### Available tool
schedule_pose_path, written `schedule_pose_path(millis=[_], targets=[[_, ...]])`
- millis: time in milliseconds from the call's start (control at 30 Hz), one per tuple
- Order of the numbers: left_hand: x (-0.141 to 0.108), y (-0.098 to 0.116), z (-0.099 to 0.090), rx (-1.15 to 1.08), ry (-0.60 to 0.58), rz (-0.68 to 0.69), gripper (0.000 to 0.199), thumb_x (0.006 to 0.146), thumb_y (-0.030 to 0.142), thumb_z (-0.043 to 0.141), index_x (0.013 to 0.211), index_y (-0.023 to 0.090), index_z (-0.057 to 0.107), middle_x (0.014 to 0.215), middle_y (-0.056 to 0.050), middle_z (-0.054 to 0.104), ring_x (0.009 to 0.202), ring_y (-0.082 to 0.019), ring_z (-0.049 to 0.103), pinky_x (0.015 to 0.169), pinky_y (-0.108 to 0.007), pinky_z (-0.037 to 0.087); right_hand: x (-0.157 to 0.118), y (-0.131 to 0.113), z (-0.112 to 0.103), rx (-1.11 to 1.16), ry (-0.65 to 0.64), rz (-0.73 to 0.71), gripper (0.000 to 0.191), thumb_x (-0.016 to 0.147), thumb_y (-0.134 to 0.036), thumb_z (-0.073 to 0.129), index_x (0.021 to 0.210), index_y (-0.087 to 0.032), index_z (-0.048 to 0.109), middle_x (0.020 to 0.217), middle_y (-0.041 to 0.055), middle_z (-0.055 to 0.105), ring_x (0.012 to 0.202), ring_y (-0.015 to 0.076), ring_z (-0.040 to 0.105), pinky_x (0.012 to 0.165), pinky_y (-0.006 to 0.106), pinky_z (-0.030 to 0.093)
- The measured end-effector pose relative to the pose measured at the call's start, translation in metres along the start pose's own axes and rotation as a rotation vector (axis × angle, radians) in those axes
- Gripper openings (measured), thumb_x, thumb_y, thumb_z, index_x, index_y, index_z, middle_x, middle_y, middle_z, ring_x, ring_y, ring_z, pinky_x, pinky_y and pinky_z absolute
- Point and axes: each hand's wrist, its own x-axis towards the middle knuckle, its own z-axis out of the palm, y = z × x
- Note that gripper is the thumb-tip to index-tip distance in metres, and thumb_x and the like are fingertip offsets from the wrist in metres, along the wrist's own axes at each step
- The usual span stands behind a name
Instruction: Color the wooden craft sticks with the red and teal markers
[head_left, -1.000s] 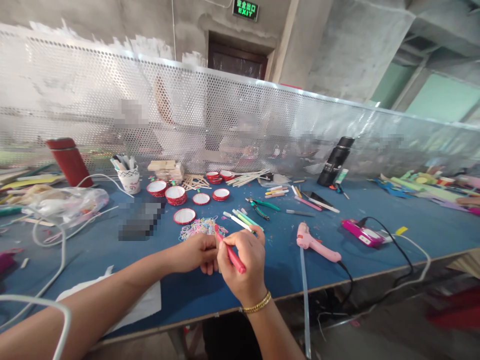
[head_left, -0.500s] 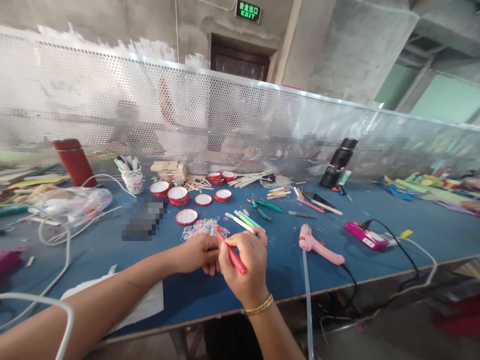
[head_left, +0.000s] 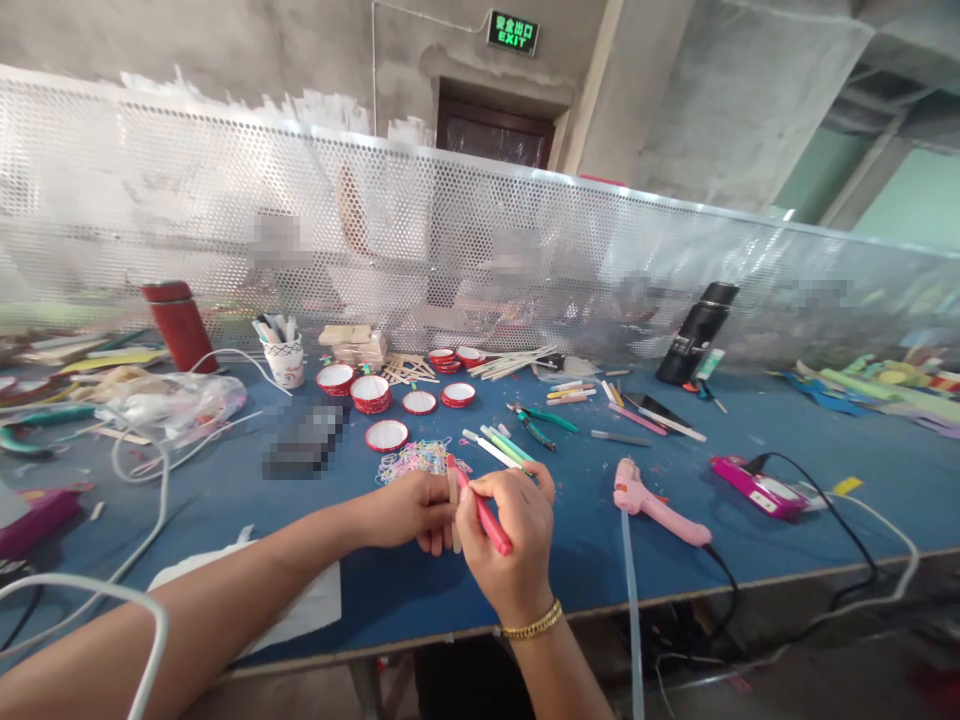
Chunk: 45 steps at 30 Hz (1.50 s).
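In my right hand [head_left: 510, 535] is a red marker pen [head_left: 491, 525], its tip up by the top of a thin wooden craft stick [head_left: 455, 535]. My left hand [head_left: 421, 512] pinches that stick, which stands roughly upright between both hands. Just beyond my fingers lies a pile of small coloured rubber bands [head_left: 412, 461]. Several markers, among them a white marker [head_left: 491, 449], rest right of the pile. Red-rimmed round lids [head_left: 386, 435] with white faces are spread and stacked behind it.
Pliers [head_left: 534, 425] lie past the markers. On the right are a pink glue gun [head_left: 660, 508], a magenta power strip [head_left: 757, 488] and a black bottle [head_left: 697, 335]. To the left stand a pen cup [head_left: 283, 362] and a red flask [head_left: 178, 328]. White cables loop over the left side.
The view has shifted, so everything sits slightly further right. The craft stick between my hands now shows more plainly. Both hands keep their grip.
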Motion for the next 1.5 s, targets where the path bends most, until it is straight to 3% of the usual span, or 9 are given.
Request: schedule_pose_path(millis=[1500], targets=[[-0.0006,0.005,0.0009,-0.008,0.004,-0.015,0.038,0.086,0.054,0.056,0.079,0.017,0.056,0.063,0.001,0.06,0.056,-0.01,0.06,0.053,-0.02,0.049,-0.0006,0.001,0.0,-0.002,-0.009,0.005,0.008,0.085,-0.018,0.055,0.078,-0.021,0.053,0.067,-0.0033,0.058,0.068,0.0134,0.056,0.097,0.041,0.036]])
